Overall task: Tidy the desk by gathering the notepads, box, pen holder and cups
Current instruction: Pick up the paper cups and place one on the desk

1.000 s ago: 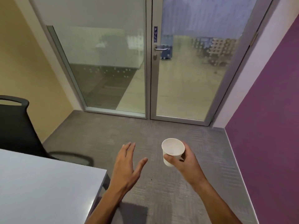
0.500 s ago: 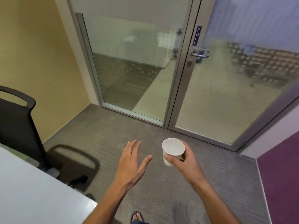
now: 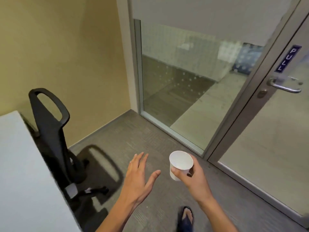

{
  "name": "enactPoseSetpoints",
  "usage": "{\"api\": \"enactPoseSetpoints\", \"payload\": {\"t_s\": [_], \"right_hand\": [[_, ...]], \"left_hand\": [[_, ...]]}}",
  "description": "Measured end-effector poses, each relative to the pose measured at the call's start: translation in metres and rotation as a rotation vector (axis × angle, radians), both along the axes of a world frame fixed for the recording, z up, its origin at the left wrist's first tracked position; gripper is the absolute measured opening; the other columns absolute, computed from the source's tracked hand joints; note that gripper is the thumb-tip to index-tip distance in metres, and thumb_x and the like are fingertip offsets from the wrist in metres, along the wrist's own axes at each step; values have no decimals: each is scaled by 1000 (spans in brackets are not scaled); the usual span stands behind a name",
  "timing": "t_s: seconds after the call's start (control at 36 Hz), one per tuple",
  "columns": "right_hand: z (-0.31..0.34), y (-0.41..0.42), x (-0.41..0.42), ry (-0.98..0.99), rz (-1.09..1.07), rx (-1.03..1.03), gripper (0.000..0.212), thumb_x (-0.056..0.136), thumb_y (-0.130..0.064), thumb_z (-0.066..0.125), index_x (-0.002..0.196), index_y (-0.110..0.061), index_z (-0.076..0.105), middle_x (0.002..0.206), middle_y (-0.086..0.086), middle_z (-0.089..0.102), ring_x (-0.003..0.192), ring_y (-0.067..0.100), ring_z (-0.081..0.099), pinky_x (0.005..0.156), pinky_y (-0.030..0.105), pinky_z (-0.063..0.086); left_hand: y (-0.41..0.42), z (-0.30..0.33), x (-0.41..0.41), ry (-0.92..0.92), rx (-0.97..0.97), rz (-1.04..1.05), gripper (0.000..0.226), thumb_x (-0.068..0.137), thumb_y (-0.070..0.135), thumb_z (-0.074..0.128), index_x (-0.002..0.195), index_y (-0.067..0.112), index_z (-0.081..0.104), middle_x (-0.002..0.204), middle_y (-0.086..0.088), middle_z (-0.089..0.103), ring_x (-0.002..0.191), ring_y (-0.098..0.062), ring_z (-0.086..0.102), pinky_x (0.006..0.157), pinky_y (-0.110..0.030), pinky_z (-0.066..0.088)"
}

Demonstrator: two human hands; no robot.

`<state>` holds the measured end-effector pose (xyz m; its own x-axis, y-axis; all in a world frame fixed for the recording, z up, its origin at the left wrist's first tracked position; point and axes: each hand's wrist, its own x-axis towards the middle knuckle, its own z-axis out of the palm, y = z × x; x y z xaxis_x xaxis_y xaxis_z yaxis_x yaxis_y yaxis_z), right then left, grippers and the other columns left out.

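- A small white paper cup [image 3: 181, 165] is held upright in the air above the floor, low and right of centre in the head view, its open mouth facing up and its inside showing plain white.
- The right hand [image 3: 194, 179] grips the cup from its right side: the thumb lies across the near wall of the cup below the rim, and the other fingers curl round the far side, mostly hidden behind the cup.
- The left hand [image 3: 139, 177] hovers just beside the cup on its left, apart from it, palm down and holding nothing; its fingers are straight and close together, with the thumb spread out toward the cup.
- Both bare forearms reach in from the bottom edge of the view.
- A foot in a dark flip-flop sandal [image 3: 185, 218] stands on the grey carpet floor [image 3: 133, 136] below the right hand.
- A white desk top [image 3: 21, 173] fills the lower left corner, well apart from the cup.
- A black office chair [image 3: 53, 136] with a looped backrest stands against the desk's edge, its shadow falling on the carpet.
- A pale yellow wall [image 3: 66, 56] rises behind the chair.
- A fixed glass panel in a grey metal frame [image 3: 175, 84] meets the wall at the corner.
- A glass door [image 3: 267, 139] to the right carries a silver lever handle [image 3: 286, 85] and a blue sign reading PULL [image 3: 288, 58].
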<state>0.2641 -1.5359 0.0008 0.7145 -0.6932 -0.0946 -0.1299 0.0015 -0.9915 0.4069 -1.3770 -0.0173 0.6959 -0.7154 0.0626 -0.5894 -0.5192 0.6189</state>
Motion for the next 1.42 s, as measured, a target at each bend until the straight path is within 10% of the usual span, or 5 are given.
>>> {"api": "enactPoseSetpoints", "payload": {"t_s": [0.61,1.0,1.19,1.42], "right_hand": [[-1,-163,207,-65,617,35,68,64,-57,89,125,-46,60,121,-16,69,112,3,66,83,23,55],[-14,-61,331,20,1051,24,79,56,-73,86,126,-56,54,122,-28,64,113,-10,58,86,20,49],[16,21,392,5,1282,48,70,63,-51,86,125,-43,57,115,-26,67,109,-7,61,82,5,48],[30,89,455,-61,1479,38,67,67,-50,89,126,-50,57,124,-15,67,118,7,63,94,27,53]], "left_hand": [[-88,18,72,40,-21,733,94,83,82,29,156,22,26,164,2,21,153,-16,13,125,-41,18],[3,-23,125,80,-44,1124,85,83,85,34,154,39,22,164,16,16,150,-3,8,116,-29,13],[58,-18,168,99,-75,1285,90,79,89,29,154,39,21,165,13,15,152,-11,14,123,-43,24],[106,-9,196,109,-79,1475,95,76,91,26,154,37,24,165,10,16,153,-14,11,122,-43,24]]}}
